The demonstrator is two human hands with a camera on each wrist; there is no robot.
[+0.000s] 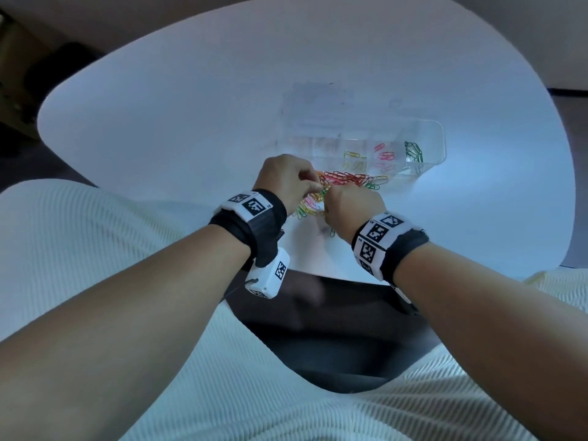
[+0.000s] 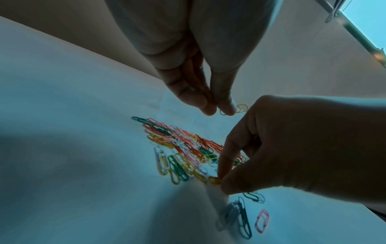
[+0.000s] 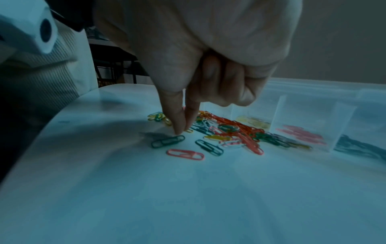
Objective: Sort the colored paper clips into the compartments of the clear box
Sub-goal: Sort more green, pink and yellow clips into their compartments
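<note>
A heap of mixed colored paper clips lies on the white table, just in front of the clear box. The box's near compartments hold yellow clips, pink clips and green clips. My left hand hovers over the heap's far side and pinches a yellow clip between thumb and fingers. My right hand points down at the heap's near edge. Its thumb and forefinger pinch another yellow clip that still touches the table.
Loose clips lie apart from the heap near my right hand: a green one, a pink one and another green one. The table's near edge runs close behind both wrists. The box's open lid lies behind it.
</note>
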